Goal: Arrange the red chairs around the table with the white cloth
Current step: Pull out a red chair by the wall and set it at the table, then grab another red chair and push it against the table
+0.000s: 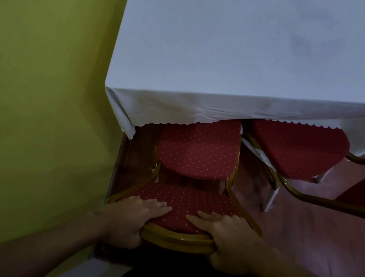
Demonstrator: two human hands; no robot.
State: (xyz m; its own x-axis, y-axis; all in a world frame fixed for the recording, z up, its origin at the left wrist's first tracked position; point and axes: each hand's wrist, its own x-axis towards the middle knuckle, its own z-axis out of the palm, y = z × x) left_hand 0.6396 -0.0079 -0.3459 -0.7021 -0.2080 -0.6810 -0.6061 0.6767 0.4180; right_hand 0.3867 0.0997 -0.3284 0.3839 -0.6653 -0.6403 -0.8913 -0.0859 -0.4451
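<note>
Both hands, left [136, 217] and right [225, 235], grip red chair [198, 155] backrest; white-clothed table [239, 51] beside green wall [43, 66].

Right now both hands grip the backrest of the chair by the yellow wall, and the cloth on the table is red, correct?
Not quite: the head view shows the cloth is white. Both hands, left hand and right hand, do grip the chair's backrest by the yellow wall.

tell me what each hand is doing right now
Left hand: closed on the top of the red dotted chair's gold-framed backrest.
Right hand: closed on the same backrest top, fingers over the padding.
</note>
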